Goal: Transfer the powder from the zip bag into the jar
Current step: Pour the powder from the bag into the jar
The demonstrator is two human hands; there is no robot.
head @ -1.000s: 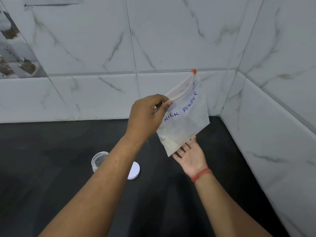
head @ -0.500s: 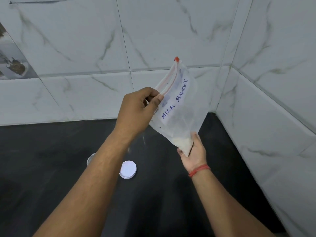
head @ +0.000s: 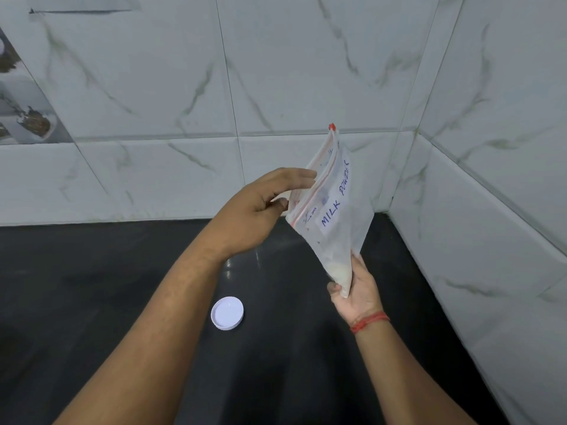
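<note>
None of the powder is poured: your right hand grips the bag's bottom corner, left hand loose-fingered at its zip; lid on the worktop

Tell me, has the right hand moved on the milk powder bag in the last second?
Yes. The right hand went from open beneath the bag to gripping its bottom corner.

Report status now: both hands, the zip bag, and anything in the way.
Right hand grips zip bag at bottom corner. Left hand at bag's top edge, fingers loose. Jar not seen; white lid lies on counter.
</note>
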